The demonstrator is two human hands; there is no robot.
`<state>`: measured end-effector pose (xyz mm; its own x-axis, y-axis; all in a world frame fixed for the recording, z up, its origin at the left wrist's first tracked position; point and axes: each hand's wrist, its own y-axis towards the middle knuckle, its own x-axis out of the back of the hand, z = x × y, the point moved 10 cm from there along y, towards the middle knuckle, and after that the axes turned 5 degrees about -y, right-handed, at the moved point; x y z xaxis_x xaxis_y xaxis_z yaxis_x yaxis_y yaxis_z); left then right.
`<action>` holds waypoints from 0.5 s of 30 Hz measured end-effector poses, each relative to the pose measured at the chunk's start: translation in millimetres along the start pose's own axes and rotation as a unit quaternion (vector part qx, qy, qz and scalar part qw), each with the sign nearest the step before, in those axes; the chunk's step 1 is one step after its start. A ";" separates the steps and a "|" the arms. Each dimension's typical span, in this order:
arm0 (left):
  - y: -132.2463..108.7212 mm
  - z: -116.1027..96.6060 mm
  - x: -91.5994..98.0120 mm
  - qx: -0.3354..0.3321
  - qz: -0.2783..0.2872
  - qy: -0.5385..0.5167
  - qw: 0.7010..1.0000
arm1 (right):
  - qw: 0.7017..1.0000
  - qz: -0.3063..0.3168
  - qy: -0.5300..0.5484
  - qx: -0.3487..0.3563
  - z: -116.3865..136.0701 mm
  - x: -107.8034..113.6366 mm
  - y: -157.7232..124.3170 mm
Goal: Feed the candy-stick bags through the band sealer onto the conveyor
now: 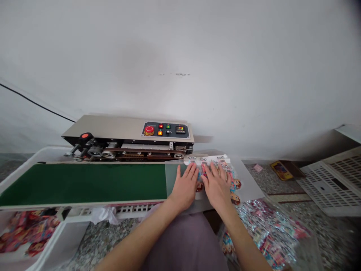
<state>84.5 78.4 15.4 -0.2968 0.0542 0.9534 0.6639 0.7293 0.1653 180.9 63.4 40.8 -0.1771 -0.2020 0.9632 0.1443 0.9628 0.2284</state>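
Observation:
My left hand lies flat with its fingers stretched out on a clear plastic bag at the right end of the green conveyor belt. Beside it my right hand presses flat on the colourful printed packets, which show cartoon figures and have white tops. Both hands are open, fingers spread and pointing toward the band sealing machine. The upper edge of the bag and packets lies close to the machine's right end. Part of the packets is hidden under my hands.
On the machine's control panel, a red stop button and lit indicators show. A big bag of shiny packets stands at lower right. White plastic crates are at far right, near a small cardboard box. A white bin at lower left contains pink packets.

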 end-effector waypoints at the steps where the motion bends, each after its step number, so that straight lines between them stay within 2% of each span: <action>1: -0.9 1.6 -1.6 -0.004 -0.005 0.009 1.000 | 1.000 0.009 -0.003 -0.004 -0.7 -2.7 -1.6; 6: -20.9 29.1 2.8 -0.007 -0.018 0.034 0.999 | 1.000 0.024 -0.001 0.002 12.2 -5.5 -6.2; 11: -39.8 67.0 25.4 0.037 0.008 0.041 0.998 | 0.999 0.029 0.043 0.011 46.5 4.4 1.3; 13: -39.7 72.3 36.2 0.066 0.005 0.045 0.997 | 0.997 0.036 0.065 0.015 54.2 9.0 4.0; 15: -33.7 62.7 39.3 0.065 0.004 0.034 0.997 | 0.996 0.038 0.076 0.018 52.2 12.7 3.9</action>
<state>7.5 98.7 31.5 -0.2417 0.0160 0.9702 0.5696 0.8118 0.1285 128.4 73.9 46.5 -0.0178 -0.1499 0.9885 0.1160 0.9817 0.1510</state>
